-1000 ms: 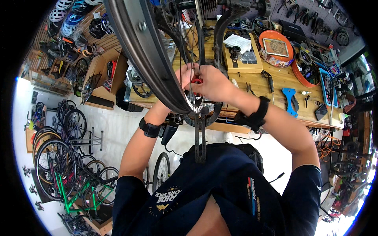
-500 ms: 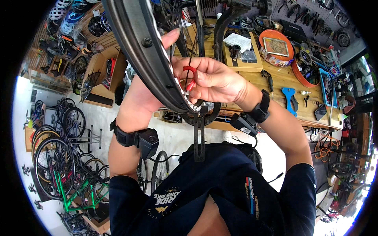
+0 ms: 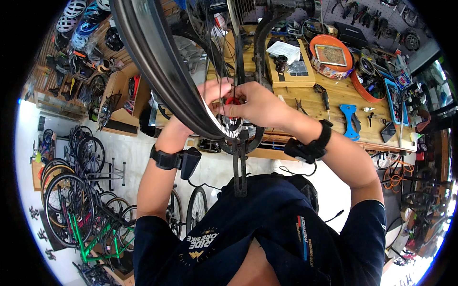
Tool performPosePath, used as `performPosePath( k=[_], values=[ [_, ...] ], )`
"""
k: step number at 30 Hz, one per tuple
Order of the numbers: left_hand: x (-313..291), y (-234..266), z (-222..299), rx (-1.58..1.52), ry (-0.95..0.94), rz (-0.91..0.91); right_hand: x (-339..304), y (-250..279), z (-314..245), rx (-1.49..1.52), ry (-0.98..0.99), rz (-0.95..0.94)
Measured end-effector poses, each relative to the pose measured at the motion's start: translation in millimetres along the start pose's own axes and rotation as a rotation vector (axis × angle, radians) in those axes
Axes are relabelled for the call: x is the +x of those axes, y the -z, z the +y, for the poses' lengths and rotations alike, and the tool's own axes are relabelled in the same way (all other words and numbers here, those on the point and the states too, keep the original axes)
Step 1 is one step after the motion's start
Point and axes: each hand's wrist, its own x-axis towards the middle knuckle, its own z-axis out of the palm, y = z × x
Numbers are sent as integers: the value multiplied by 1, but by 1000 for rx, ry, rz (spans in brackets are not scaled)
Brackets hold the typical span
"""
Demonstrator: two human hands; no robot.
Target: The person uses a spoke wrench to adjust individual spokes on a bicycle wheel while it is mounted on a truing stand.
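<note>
A black bicycle wheel rim (image 3: 162, 71) with a white-lettered side runs from the upper left down to the centre, its thin spokes behind it. It sits in a dark wheel stand (image 3: 240, 176) whose slotted arm points toward me. My right hand (image 3: 265, 102), back turned up, closes its thumb and fingers on a red spoke wrench (image 3: 232, 101) at the spokes by the rim. My left hand (image 3: 214, 90) reaches round behind the rim. Its fingers are bent together among the spokes beside the wrench; what they grip is hidden, and the rim covers the palm.
Behind the wheel stands a wooden workbench (image 3: 305, 97) with a cardboard tray (image 3: 293, 82), a round orange tin (image 3: 350, 59), a blue tool (image 3: 350, 121) and a black-handled screwdriver (image 3: 326, 102). Pliers hang on the wall at upper right. Several bicycles (image 3: 71, 205) stand at lower left.
The wheel has turned a little; a round fitting on its rim has left view. My right hand has rolled over, turning the red wrench. My left fingers have moved in among the spokes.
</note>
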Motion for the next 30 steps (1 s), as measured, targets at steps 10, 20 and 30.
performPosePath(
  k=[10, 20, 30],
  values=[
    [-17, -8, 18, -46, -182, 36, 56, 45, 54, -126, -177, -312],
    [-39, -43, 35, 200, -201, 108, 64, 38, 65, -49, -84, 24],
    [-22, -25, 13, 132, -229, -26, 26, 73, 27, -134, -76, 250]
  ],
)
